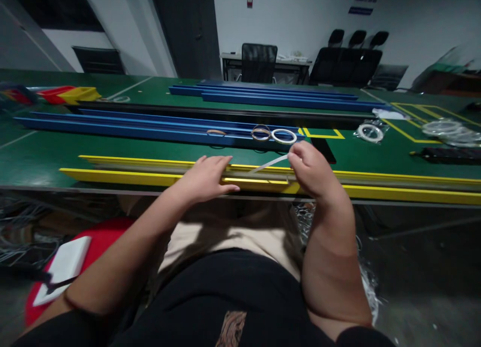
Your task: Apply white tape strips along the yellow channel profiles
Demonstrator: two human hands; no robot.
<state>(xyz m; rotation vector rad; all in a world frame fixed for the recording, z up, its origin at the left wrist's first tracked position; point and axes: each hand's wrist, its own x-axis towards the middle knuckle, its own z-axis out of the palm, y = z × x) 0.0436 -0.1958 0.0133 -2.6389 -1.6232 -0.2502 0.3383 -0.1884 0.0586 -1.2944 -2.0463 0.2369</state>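
A long yellow channel profile [259, 183] lies along the table's near edge. My left hand [208, 177] rests across it, fingers stretched over the top and thumb out along the near side. In a closed pinch, my right hand [310, 169] has the end of a thin white strip [270, 163]. This strip slants from the pinch down into the channel's trough, between my hands. Just beyond lie a white tape roll [284, 136] and a brown-edged tape roll [260, 132], set on the blue profiles [150, 131]. The right fingertips are mostly hidden behind the hand.
A black profile [225, 113] and more blue profiles [278, 94] lie farther back on the green table [33, 151]. Bagged rolls [370, 132] sit at right, near yellow floor-style outlines. Red and yellow bins [78, 94] stand at left. Below is a red stool [108, 232].
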